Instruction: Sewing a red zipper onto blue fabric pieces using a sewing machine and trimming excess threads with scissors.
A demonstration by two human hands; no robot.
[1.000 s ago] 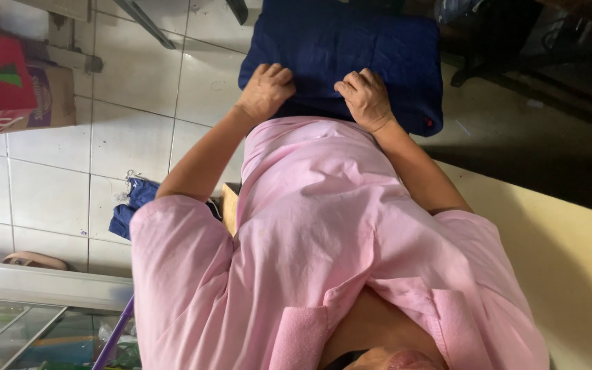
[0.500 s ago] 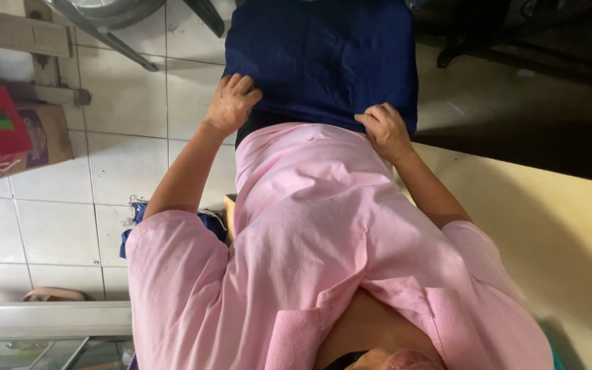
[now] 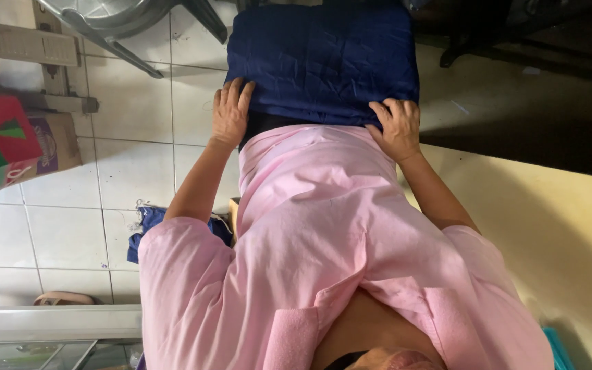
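Note:
A dark blue cloth [image 3: 323, 58] lies spread in front of me, just past the hem of my pink shirt [image 3: 310, 226]. My left hand [image 3: 229, 115] rests on the cloth's near left corner, fingers stretched along its edge. At the near right corner, my right hand [image 3: 396, 127] has its fingers curled onto the cloth. Both hands press and hold the fabric's near edge. My shirt hides the surface under the cloth.
White floor tiles [image 3: 131, 157] fill the left side. A grey plastic chair [image 3: 125, 27] stands at top left, a cardboard box [image 3: 15, 147] at left. A blue fabric heap [image 3: 146, 229] lies on the floor. A pale yellow tabletop [image 3: 556, 226] runs along the right.
Both hands have stayed on the blue cloth while the view tilted. They now sit wider apart at the cloth's near corners, and more of the cloth lies flat.

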